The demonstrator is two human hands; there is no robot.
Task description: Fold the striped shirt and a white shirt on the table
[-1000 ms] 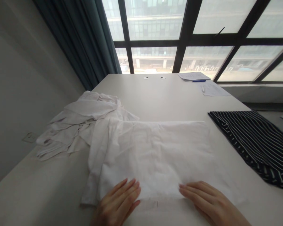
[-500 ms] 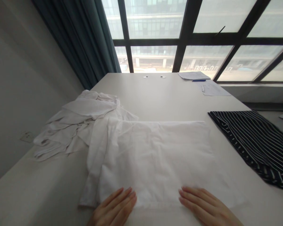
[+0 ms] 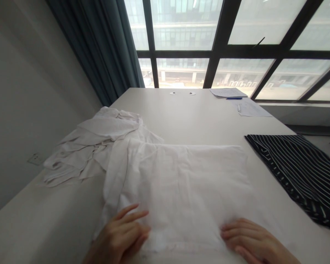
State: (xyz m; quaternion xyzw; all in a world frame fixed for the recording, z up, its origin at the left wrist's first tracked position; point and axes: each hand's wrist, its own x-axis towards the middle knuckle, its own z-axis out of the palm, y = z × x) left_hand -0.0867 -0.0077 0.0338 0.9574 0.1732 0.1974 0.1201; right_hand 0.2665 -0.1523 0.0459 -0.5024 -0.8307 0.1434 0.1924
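A white garment (image 3: 189, 183), perhaps a shirt, lies spread flat as a rough rectangle, with soft creases down its middle. At its near left part, my left hand (image 3: 121, 233) pinches the fabric between thumb and forefinger, while two other fingers stick out over it. My right hand (image 3: 253, 236) is at the near right part, fingers bent together on the cloth and the thumb tucked below them. The cloth between thumb and fingers is mostly hidden on both sides. A crumpled heap of white fabric (image 3: 99, 139) adjoins the garment at the far left.
On the right edge of the table (image 3: 181, 117) lies a folded black-and-white striped cloth (image 3: 297, 168). Papers (image 3: 228, 92) and a blue pen (image 3: 234, 98) rest at the far right corner. A wall (image 3: 13, 128) borders the left; windows stand beyond the table.
Both hands have gone from lying flat with straight fingers to bent fingers at the cloth. They have moved slightly apart. The view has tipped up a little.
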